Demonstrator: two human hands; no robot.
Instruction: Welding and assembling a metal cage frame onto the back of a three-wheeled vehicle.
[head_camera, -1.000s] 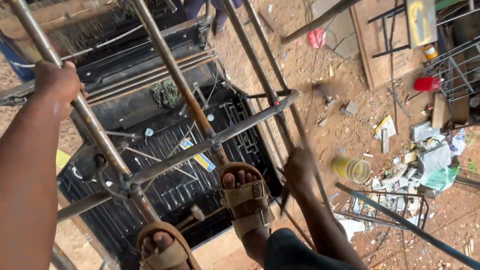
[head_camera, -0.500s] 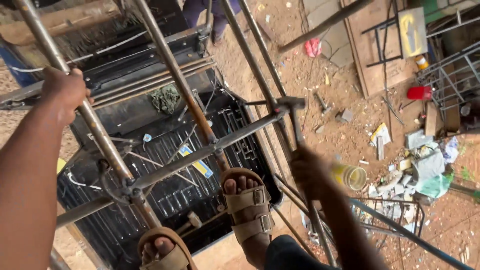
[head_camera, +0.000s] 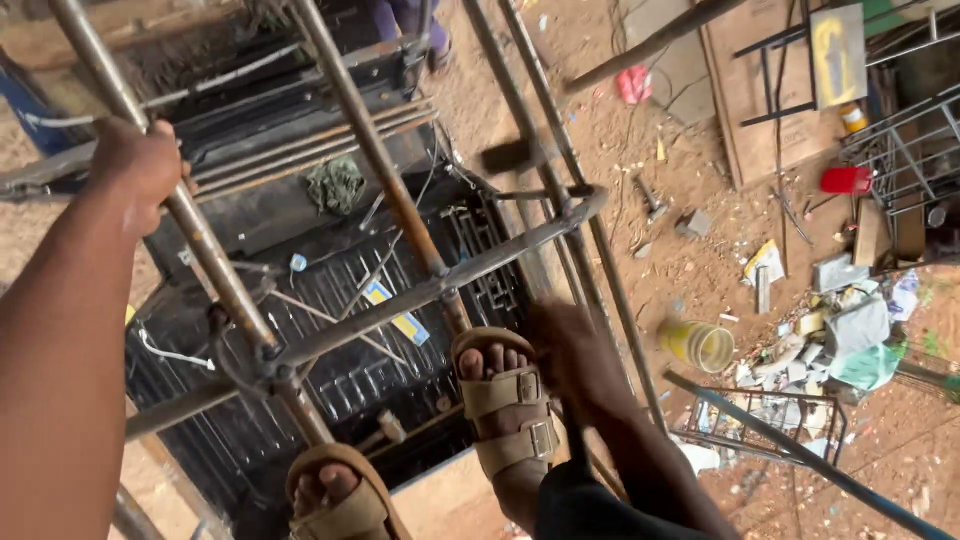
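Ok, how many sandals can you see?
2. One sandal is on the foot beside the right hand, at the crossbar. The other sandal is lower left, cut off by the bottom edge.

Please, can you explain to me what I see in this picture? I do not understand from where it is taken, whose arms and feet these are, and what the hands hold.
The picture comes from a camera worn on a person's head, looking straight down. The person stands high up on a frame of rusty metal pipes, in tan strapped sandals.

The left hand grips a slanted pipe of that frame. The right hand is blurred; it seems to hold the handle of a hammer, whose dark head shows further up.

Far below lies a black metal gate, flat on reddish bare soil. On the ground beside it are a yellow plastic bucket, a small red container and a heap of scattered rubbish.
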